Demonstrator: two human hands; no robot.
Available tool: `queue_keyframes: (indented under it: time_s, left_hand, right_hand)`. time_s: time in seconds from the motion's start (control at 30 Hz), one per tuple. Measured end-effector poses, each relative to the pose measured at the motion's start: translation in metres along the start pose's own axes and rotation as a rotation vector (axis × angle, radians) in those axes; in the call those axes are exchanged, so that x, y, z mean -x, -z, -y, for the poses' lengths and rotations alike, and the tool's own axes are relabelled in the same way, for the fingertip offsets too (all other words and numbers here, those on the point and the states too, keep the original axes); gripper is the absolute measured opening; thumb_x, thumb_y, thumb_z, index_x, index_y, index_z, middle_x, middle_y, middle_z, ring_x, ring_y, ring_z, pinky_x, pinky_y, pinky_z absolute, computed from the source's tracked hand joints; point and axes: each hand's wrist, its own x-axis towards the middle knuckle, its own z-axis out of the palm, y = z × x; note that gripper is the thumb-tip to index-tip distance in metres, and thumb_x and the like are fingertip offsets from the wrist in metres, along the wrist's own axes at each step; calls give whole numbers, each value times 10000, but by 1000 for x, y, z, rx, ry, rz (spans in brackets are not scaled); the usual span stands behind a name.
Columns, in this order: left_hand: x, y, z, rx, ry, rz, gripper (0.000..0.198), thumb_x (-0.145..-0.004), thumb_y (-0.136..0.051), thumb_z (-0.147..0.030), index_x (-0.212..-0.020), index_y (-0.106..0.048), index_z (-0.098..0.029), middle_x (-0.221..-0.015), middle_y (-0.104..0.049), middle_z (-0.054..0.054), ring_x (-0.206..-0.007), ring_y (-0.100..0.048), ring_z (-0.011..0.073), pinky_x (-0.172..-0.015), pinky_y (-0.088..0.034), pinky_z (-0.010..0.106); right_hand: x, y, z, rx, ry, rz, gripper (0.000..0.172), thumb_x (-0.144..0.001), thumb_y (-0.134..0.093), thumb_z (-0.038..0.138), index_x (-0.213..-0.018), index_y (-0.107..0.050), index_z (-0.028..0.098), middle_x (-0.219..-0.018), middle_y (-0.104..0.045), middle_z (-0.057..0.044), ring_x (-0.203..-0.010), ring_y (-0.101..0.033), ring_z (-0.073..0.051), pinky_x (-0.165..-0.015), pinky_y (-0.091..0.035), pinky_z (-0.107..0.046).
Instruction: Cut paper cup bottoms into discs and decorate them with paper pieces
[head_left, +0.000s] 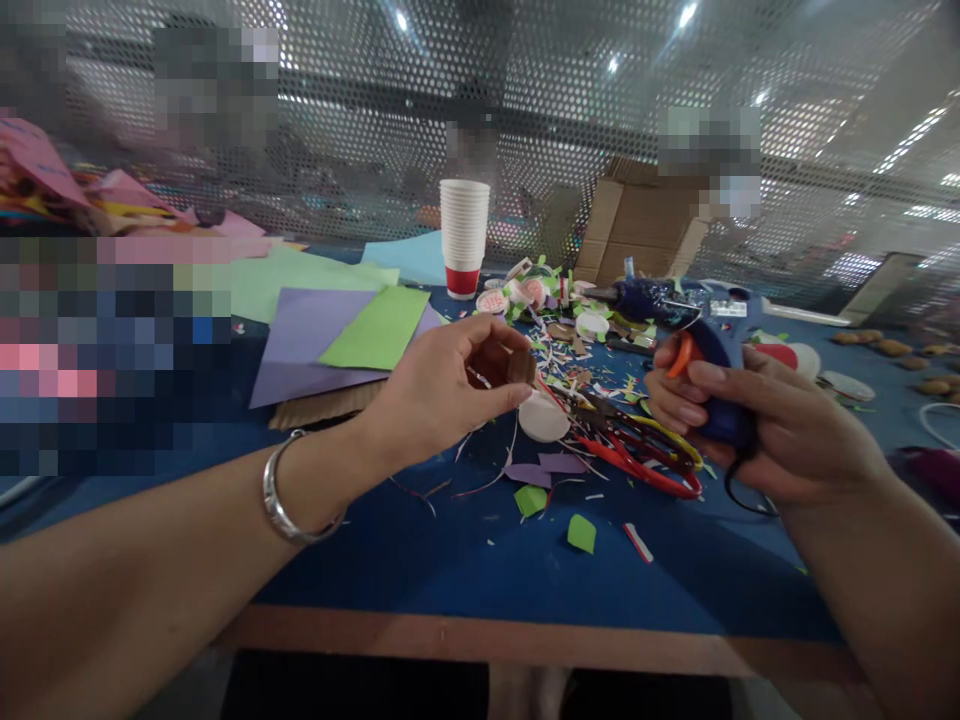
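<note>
My right hand [739,410] is wrapped round a blue hot glue gun [724,315], fingers at its orange trigger [681,355]. The gun's nozzle points left. My left hand [450,385] is closed in a pinch on a small brown cardboard piece [522,368], left of the nozzle and apart from it. Below those fingertips lies a white paper disc [544,418]. Scissors with red handles [637,465] and another pair with yellow handles [679,435] rest between my hands, partly overlapping.
A stack of paper cups [463,240] stands at the back. Purple paper [307,335] and green paper [382,325] lie left, over corrugated cardboard [330,405]. Paper scraps [581,533] litter the blue table [420,570]. A cardboard box [637,220] is behind, before a perforated metal screen.
</note>
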Motion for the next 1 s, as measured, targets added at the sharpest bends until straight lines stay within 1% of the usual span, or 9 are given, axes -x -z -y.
queue_keyframes:
  time_s: [0.2,0.33,0.43,0.53,0.6,0.7,0.77,0.83,1.0]
  left_hand:
    - [2,1,-6,-73,-5,-28,322,-773,-793,-270,-1060,-681,-178,-877,-744,30,-741,-673,147,-681,-536,280]
    - [2,2,-7,-111,-39,-38,270,-772,-796,-261,-1005,-681,-190,-863,-730,15,-723,-655,136,-651,-516,264]
    - [2,3,-7,-128,-45,-56,273,-766,-804,-269,-990,-668,-193,-869,-723,15,-731,-646,139,-654,-515,267]
    - [2,4,-6,-138,-37,-64,290,-767,-803,-268,-1007,-663,-188,-860,-715,14,-713,-628,132,-644,-507,267]
    - [3,4,-7,-152,-46,-66,282,-775,-793,-259,-1017,-667,-188,-859,-715,11,-707,-625,129,-647,-504,268]
    - [3,4,-8,-191,-54,-69,270,-776,-782,-236,-1022,-678,-194,-849,-719,7,-699,-624,130,-651,-499,271]
    - [4,4,-9,-217,-50,-70,267,-773,-782,-235,-1018,-682,-197,-839,-720,6,-696,-624,133,-648,-494,272]
    - [5,3,-10,-236,-48,-73,271,-772,-784,-241,-1020,-684,-198,-830,-719,6,-692,-624,134,-647,-492,273]
    - [5,4,-9,-241,-49,-77,260,-769,-782,-240,-1008,-686,-204,-809,-710,5,-680,-619,136,-643,-489,279]
  right_hand:
    - [2,-5,-1,-4,-24,30,210,-790,-786,418,-873,-693,249,-598,-478,22,-507,-384,-130,-313,-230,-207]
    - [0,-7,-3,153,24,-4,182,-813,-773,373,-781,-665,231,-561,-506,31,-508,-416,-117,-427,-337,-228]
    - [0,-8,-6,347,42,-94,310,-787,-799,420,-639,-630,207,-542,-544,23,-519,-463,-112,-488,-374,-234]
    - [0,-6,-9,485,41,-117,446,-770,-797,489,-523,-560,202,-529,-553,26,-510,-458,-108,-490,-376,-234]
    - [0,-4,-10,577,78,-124,426,-776,-779,507,-539,-587,211,-544,-570,31,-527,-468,-120,-507,-391,-246]
    - [-2,-2,-11,668,119,-124,279,-796,-751,499,-714,-717,235,-678,-681,19,-620,-551,-171,-557,-451,-278]
    - [-2,-2,-10,683,125,-105,234,-811,-736,480,-808,-749,247,-781,-732,13,-689,-597,-200,-597,-490,-299]
    - [-2,-3,-10,696,136,-102,222,-814,-732,469,-806,-746,247,-814,-746,12,-709,-610,-208,-606,-500,-303]
    - [-2,-5,-12,738,133,-105,249,-817,-718,486,-781,-743,241,-763,-729,8,-684,-598,-212,-601,-495,-310]
